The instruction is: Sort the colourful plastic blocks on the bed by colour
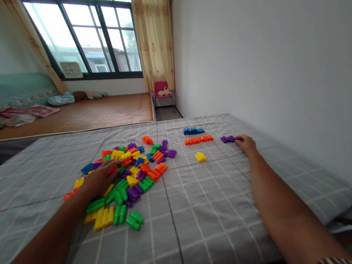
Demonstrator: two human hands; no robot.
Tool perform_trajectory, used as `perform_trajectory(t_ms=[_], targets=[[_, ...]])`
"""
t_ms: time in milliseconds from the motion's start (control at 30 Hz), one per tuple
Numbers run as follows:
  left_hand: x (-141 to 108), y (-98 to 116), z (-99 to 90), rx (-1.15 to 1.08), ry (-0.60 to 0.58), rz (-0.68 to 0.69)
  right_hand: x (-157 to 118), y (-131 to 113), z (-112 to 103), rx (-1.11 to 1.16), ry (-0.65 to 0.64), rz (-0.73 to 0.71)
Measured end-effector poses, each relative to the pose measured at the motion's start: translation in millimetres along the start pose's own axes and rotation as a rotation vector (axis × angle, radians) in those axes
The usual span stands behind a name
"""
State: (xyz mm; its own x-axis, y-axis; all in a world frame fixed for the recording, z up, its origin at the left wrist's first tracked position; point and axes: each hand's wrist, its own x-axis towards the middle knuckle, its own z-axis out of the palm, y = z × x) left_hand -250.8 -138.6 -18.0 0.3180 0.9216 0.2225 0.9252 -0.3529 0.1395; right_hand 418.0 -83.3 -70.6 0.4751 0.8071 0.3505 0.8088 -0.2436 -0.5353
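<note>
My left hand lies over the near-left part of a pile of plastic building blocks, its fingers and thumb apart. An orange block shows between them; I cannot make out any grip on it. At the far right, my right hand pinches the end of a short row of purple blocks lying on the checked grey cloth. To the left of that row are a row of orange blocks and, behind it, a row of blue blocks. A small group of yellow blocks sits nearer to me.
Green blocks and yellow blocks lie at the pile's near edge. The grey checked cloth covers the surface, with a white wall along the right. Beyond stand a wooden platform and a pink chair.
</note>
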Motion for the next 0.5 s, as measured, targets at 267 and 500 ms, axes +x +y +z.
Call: perform_trajectory(t_ms=[267,500], targets=[[-0.6,-1.1,0.5,0.015,0.007,0.007,-1.7,-9.7,5.3,-0.072,0.071,-0.004],[0.1,0.5,-0.1,0.011,-0.017,0.007,-0.7,-18.4,4.4,0.034,0.142,0.019]])
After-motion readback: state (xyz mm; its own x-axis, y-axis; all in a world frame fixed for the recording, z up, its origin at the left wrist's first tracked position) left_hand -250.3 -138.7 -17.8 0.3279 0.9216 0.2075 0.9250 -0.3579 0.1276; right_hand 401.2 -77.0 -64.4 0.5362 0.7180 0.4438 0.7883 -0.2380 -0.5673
